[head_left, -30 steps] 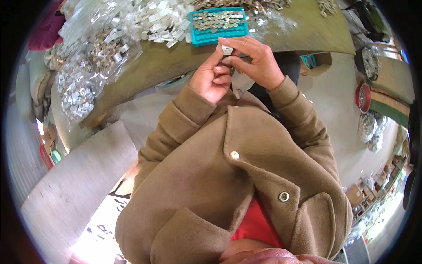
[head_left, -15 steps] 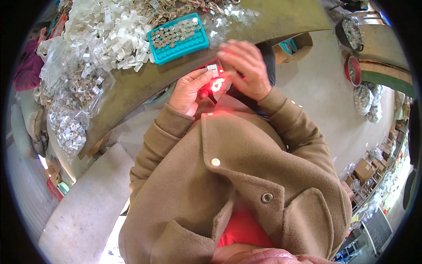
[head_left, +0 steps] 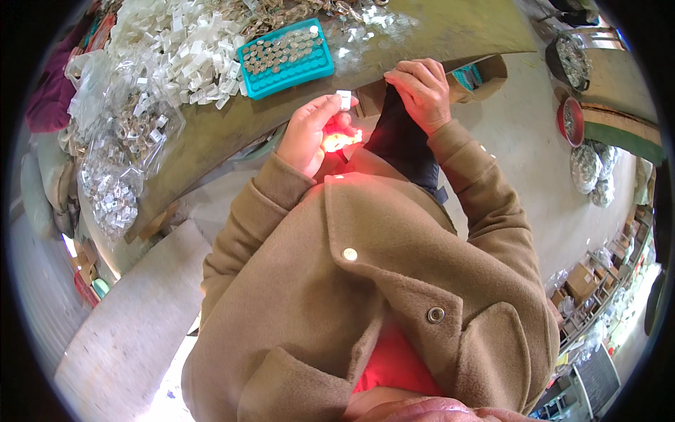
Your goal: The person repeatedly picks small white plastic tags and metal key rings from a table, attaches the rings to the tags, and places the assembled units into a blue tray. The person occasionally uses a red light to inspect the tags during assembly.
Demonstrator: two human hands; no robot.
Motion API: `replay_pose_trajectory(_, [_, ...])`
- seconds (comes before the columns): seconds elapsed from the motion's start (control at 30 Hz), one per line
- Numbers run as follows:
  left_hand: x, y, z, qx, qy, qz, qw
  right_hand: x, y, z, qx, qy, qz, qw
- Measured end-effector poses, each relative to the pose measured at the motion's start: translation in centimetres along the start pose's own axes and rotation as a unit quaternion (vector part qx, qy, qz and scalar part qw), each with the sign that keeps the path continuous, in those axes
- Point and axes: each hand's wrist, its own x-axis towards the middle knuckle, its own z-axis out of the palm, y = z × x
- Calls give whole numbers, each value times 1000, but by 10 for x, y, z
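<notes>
My left hand (head_left: 307,132) is closed, pinching a small white plastic case (head_left: 344,100) between thumb and fingers. Just under it a bright red light (head_left: 340,141) glows beside the palm and reddens the fingers; its shape is lost in the glare. My right hand (head_left: 424,93) is held apart to the right, over the dark trousers, with thumb and fingertips pressed together. Whatever those fingertips hold, if anything, is too small to make out. Beyond my left hand, on the table, a turquoise tray (head_left: 295,83) holds rows of round silver button cells (head_left: 271,55).
A heap of white plastic cases (head_left: 190,42) covers the table (head_left: 450,28) left of the tray. Clear bags (head_left: 116,190) of small parts hang at its left edge. An open cardboard box (head_left: 490,76) stands to the right, a red bowl (head_left: 573,121) farther off.
My right hand has drawn away to the right from my left hand, its fingers now pinched together. The left hand has raised the white case slightly, and the red light now shows lower beside the palm.
</notes>
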Motion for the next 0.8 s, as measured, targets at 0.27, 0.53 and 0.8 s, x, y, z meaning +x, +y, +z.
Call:
replay_pose_trajectory(0.27, [-3,0,-4,-92,53,-15,994,21,-58,-6,464,-53,417,780])
replay_pose_trajectory(0.53, [-10,4,-3,-127,29,5,991,31,-93,17,481,-35,362,798])
replay_pose_trajectory(0.8, [-19,4,-3,-40,66,24,997,34,-89,17,405,-135,326,844])
